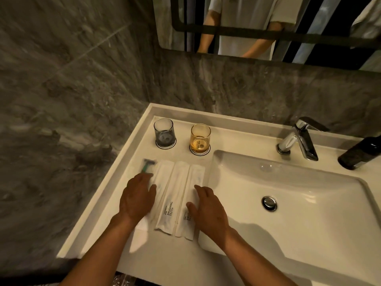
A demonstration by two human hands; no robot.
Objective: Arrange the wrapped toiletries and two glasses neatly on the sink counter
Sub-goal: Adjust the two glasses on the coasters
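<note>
Three white wrapped toiletry packets lie side by side on the counter; the middle packet reads "BRUSHING TEETH". A green razor lies at the left of the row. My left hand rests flat on the left packet and the razor's handle. My right hand rests flat on the right packet. Both hands have spread fingers and grip nothing. Behind the row, a grey glass and an amber glass stand upright on round coasters.
The basin with its drain fills the right side. A chrome faucet stands at the back, a dark bottle to its right. Grey stone walls close the left and back; a mirror hangs above.
</note>
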